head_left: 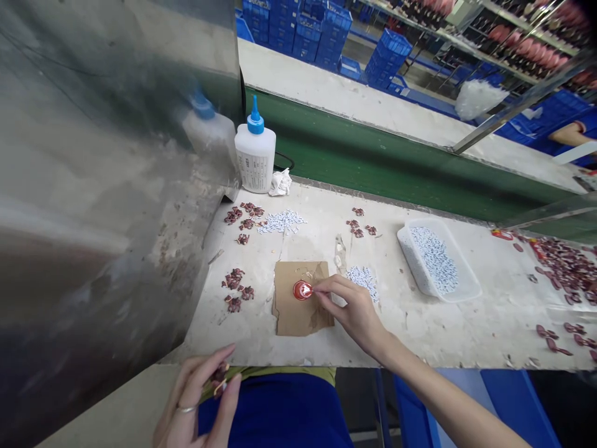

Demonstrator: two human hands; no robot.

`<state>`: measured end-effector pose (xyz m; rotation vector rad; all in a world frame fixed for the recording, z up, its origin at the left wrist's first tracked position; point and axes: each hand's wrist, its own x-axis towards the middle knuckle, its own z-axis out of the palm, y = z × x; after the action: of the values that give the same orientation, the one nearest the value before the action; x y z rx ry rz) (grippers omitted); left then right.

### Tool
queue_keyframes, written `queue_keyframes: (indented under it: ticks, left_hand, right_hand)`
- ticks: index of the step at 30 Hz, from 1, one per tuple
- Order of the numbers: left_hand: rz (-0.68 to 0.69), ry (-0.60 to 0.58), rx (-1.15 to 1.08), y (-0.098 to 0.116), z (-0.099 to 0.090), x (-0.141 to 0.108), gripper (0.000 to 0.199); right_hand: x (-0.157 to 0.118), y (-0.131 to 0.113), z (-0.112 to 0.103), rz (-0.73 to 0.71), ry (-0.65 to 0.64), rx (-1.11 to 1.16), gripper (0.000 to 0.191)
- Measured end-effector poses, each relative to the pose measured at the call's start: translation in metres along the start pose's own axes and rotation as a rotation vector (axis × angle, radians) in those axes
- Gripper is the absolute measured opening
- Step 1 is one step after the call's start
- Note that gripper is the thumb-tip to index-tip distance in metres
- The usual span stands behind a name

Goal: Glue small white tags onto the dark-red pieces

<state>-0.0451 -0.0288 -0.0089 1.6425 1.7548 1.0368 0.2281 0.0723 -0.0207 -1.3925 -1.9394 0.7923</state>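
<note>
My right hand (351, 306) reaches over a piece of brown cardboard (298, 300) on the white worktable (420, 330), its fingertips pinching something tiny at a small red cap (302, 290) that sits on the cardboard. My left hand (198, 398) is down by my lap at the table's front edge, fingers closed on a small dark red bow-shaped piece (219, 375). A ring is on one finger.
A white glue bottle (254, 153) with a blue tip stands at the back left beside a metal wall (102, 186). Dark red pieces (236, 287) lie in clusters, with more at the right (566, 267). A clear tray (436, 260) holds small white bits. A green conveyor (382, 162) runs behind.
</note>
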Motion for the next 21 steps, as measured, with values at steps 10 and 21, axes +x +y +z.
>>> queue_keyframes:
  ticks: [10, 21]
  left_hand:
    - [0.364, -0.095, -0.019, 0.02, 0.022, 0.04, 0.046]
    - [0.132, -0.103, -0.291, 0.04, 0.027, 0.036, 0.028]
  right_hand:
    - [-0.003, -0.016, -0.004, 0.133, 0.087, 0.184, 0.01]
    - [-0.018, -0.086, -0.008, 0.053, 0.087, 0.483, 0.019]
